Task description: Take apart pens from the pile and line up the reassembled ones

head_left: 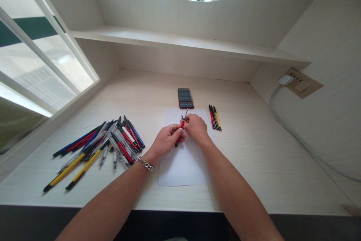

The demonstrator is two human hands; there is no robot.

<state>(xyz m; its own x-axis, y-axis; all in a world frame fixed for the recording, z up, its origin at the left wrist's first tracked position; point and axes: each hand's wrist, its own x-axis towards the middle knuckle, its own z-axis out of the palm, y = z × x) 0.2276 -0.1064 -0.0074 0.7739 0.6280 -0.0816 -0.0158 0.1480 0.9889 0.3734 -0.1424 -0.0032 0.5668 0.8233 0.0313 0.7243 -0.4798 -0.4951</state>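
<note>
Over a sheet of white paper (pixel 184 165), my left hand (pixel 167 139) is closed around a red pen barrel (pixel 182 125) with a black lower end. A thin refill (pixel 186 114) sticks out of the barrel's upper end, pointing away from me. My right hand (pixel 196 127) meets the left one at the pen, its fingers pinched together beside the barrel. A small dark pointed piece (pixel 182 117) shows at the right fingertips; it looks like a pen tip, but the fingers partly cover it.
To the left lies a pile of loose pens and pen parts (pixel 124 143). Three pens (pixel 215 117), red, black and yellow, lie side by side right of the paper. Behind it is a dark pixelated object (pixel 185 98). A white charger (pixel 285 79) with a cable (pixel 296 135) is plugged in at the right.
</note>
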